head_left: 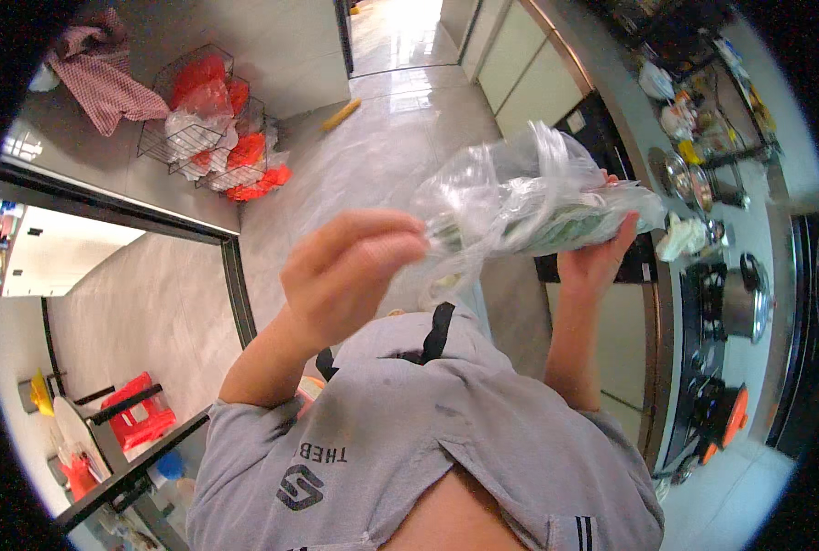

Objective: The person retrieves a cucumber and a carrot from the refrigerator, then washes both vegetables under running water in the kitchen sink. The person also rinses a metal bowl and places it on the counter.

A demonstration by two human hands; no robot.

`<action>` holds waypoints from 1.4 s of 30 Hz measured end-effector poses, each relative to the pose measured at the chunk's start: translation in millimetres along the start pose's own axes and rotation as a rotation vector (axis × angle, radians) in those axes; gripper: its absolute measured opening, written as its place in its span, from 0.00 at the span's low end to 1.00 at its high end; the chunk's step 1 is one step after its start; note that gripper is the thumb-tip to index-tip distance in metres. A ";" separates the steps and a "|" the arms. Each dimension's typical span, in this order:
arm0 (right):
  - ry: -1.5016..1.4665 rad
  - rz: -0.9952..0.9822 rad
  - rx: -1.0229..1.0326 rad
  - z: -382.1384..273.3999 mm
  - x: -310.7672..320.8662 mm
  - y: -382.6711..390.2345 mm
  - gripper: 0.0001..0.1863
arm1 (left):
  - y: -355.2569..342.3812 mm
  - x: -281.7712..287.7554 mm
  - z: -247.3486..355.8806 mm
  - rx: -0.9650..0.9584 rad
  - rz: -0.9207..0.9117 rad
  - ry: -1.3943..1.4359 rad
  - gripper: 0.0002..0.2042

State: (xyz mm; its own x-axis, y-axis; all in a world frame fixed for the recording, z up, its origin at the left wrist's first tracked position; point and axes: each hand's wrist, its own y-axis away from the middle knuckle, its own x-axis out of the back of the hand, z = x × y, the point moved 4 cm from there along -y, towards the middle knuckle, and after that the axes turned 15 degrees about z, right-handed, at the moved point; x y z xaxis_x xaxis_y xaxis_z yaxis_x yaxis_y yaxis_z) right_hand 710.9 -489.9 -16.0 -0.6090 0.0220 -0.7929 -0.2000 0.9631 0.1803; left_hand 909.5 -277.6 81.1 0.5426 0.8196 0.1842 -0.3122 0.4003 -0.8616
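A clear plastic bag point(529, 188) with something green and flattish inside is held up in front of my chest, its crinkled top folded loosely upward. My right hand point(593, 257) grips its right part from below, thumb along the near side. My left hand point(354, 262) has its fingers curled and pressed together at the bag's left end, on the thin, loose plastic. The exact contents are hidden by the crumpled plastic.
Wire baskets point(189, 138) with red and white bags and a checked cloth point(106, 69) stand at upper left, near a yellow object point(341, 115) on the floor. A counter along the right holds a stove point(699, 303), steel pot point(745, 308) and orange-rimmed pan point(722, 413). A doorway point(400, 46) lies ahead.
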 end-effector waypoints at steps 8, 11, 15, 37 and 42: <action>0.027 -0.202 -0.031 33.2 -53.2 -123.4 0.30 | -57.7 -46.8 -87.7 -0.079 0.109 -0.030 0.04; 0.030 -0.176 -0.039 38.2 -81.0 -183.0 0.31 | -83.1 -77.5 -108.4 -0.128 -0.018 -0.030 0.03; -0.046 -0.262 -0.109 50.2 -115.0 -258.6 0.34 | -114.0 -100.5 -148.2 -0.134 0.060 -0.268 0.03; -0.124 -0.202 -0.166 110.7 -213.1 -499.5 0.33 | -248.2 -199.2 -402.6 0.401 0.234 -0.084 0.02; 0.031 -0.151 0.043 140.5 -256.7 -552.5 0.33 | -301.7 -197.4 -493.4 0.601 0.407 0.351 0.05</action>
State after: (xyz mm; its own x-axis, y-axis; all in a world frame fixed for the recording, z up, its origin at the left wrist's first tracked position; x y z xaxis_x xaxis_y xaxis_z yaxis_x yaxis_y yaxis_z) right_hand 1085.5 -989.9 6.1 -0.5983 -0.1312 -0.7904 -0.2585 0.9654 0.0353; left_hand 1281.4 -762.4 71.3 0.4779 0.8119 -0.3353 -0.8503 0.3318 -0.4085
